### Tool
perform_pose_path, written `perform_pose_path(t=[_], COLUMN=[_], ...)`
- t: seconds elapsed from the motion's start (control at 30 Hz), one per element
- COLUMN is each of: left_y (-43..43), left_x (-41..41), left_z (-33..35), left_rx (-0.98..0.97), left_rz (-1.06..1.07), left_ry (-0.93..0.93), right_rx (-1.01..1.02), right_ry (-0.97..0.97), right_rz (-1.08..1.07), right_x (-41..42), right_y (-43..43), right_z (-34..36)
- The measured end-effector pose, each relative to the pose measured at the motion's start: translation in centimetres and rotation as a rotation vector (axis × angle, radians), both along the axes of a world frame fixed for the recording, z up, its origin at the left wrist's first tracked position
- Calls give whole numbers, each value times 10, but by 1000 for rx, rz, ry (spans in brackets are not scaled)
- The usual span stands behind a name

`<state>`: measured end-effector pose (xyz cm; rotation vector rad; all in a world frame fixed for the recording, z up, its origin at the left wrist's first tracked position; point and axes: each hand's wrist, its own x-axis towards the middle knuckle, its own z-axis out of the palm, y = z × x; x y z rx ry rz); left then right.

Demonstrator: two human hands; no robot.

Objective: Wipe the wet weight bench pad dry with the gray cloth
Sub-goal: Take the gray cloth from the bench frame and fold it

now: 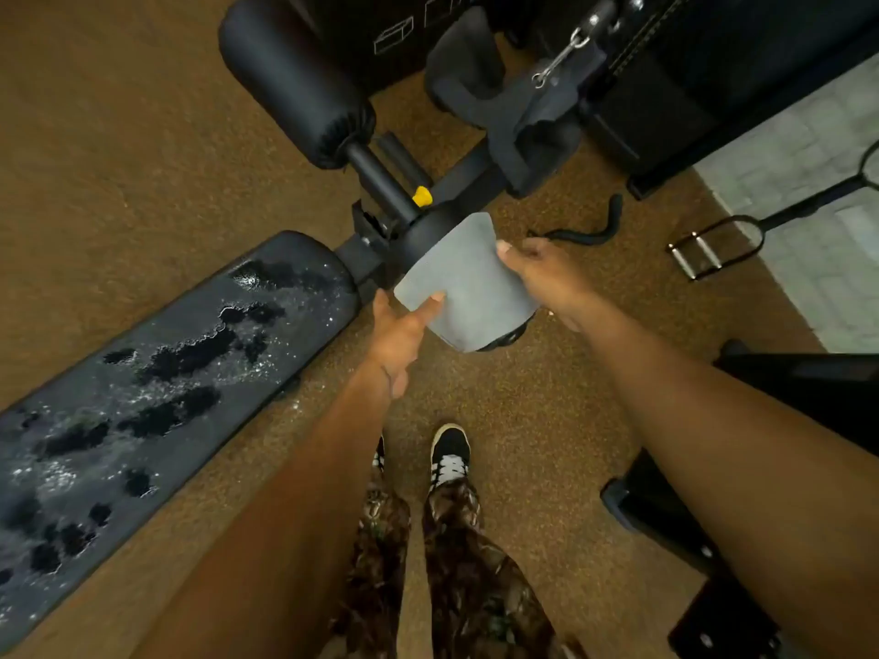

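The gray cloth lies folded over a black foam roller at the bench's foot end. My right hand pinches its right edge between thumb and fingers. My left hand touches the cloth's lower left corner with an outstretched index finger, the other fingers loose. The long black bench pad stretches from the centre to the lower left, covered with water puddles and droplets. Both hands are to the right of the pad, apart from it.
A large black roller pad and a yellow adjustment knob sit above the cloth. Gym straps and a cable handle lie on the brown carpet at right. My feet stand below the cloth. Black equipment fills the right edge.
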<state>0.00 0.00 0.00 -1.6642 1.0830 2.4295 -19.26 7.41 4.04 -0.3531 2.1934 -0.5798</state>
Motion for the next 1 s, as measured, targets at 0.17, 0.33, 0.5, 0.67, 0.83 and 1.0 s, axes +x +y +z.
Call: perform_pose_path(t=[0.17,0.33,0.5,0.67,0.83,1.0], left_y=[0,12,19,13,11,-3], left_x=[-8,-9,-16,-12,3,12], left_z=[-20,-22,-13,-4,-5,-3], left_rx=[188,53,-147,-289,-407,-720], left_rz=[188,339,540,570,430,-29], left_ry=[144,181,213,154,42,-147], right_rx=[-103,-255,-391,-320,-362,-439], right_ry=[-202,-145,-237,-394,-407,-400], right_rz=[75,89,-70,-118,-101,144], right_x=[-13,-28,-40,-42,-31,-11], right_y=[-6,-10,-12,1,5,-7], right_z=[-19,-21,-9,7,14,36])
